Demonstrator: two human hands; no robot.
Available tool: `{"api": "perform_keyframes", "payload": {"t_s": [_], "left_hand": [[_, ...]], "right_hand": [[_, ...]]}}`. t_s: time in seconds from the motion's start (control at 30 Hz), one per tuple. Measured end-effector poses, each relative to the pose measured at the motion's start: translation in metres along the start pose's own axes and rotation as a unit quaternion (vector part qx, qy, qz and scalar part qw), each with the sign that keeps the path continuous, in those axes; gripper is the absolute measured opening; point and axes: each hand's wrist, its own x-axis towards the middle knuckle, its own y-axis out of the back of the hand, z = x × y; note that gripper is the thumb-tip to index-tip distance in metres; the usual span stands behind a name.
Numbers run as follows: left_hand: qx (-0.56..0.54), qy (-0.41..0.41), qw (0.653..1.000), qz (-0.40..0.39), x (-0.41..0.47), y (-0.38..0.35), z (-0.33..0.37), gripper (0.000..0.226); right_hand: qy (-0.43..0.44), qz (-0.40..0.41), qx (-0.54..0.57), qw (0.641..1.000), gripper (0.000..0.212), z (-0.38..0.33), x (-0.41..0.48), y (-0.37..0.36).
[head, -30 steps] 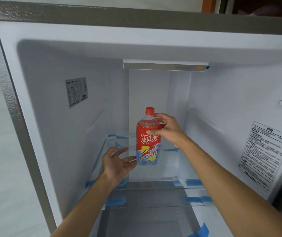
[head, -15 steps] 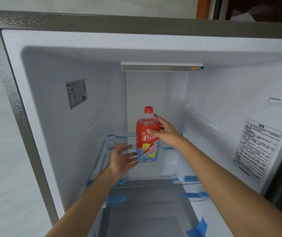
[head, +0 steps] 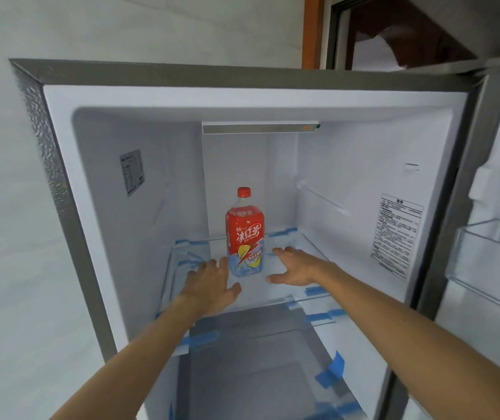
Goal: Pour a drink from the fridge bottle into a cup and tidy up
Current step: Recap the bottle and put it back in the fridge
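Observation:
A plastic drink bottle (head: pixel 245 234) with a red cap and a red, blue and yellow label stands upright on the glass shelf (head: pixel 300 250) inside the open fridge. My left hand (head: pixel 212 283) is low at the bottle's left, fingers spread, holding nothing. My right hand (head: pixel 297 266) is low at the bottle's right, palm down and fingers apart, holding nothing. Neither hand grips the bottle. No cup is in view.
The fridge interior is white, with a light bar (head: pixel 259 127) at the top back and blue tape on the shelf edges. A lower glass shelf (head: pixel 260 338) sits below. The open fridge door with a clear bin (head: pixel 491 262) is at the right.
My right hand has let go of the bottle and dropped to its base on the right. The bottle now stands free on the shelf. My view has pulled back and tilted up.

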Motion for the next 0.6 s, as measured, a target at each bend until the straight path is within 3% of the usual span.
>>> {"api": "perform_keyframes", "payload": {"t_s": [0.37,0.6], "left_hand": [[0.061,-0.044,0.996,-0.039,-0.077,0.013,-0.015,0.061],[0.026,-0.083,0.995,-0.047,-0.143,0.015,-0.029,0.066]], "right_hand": [[-0.029,-0.001,-0.047,0.998,0.085,-0.041,-0.083,-0.013],[-0.048,-0.019,-0.093,0.994,0.078,-0.068,-0.147,-0.028]]}}
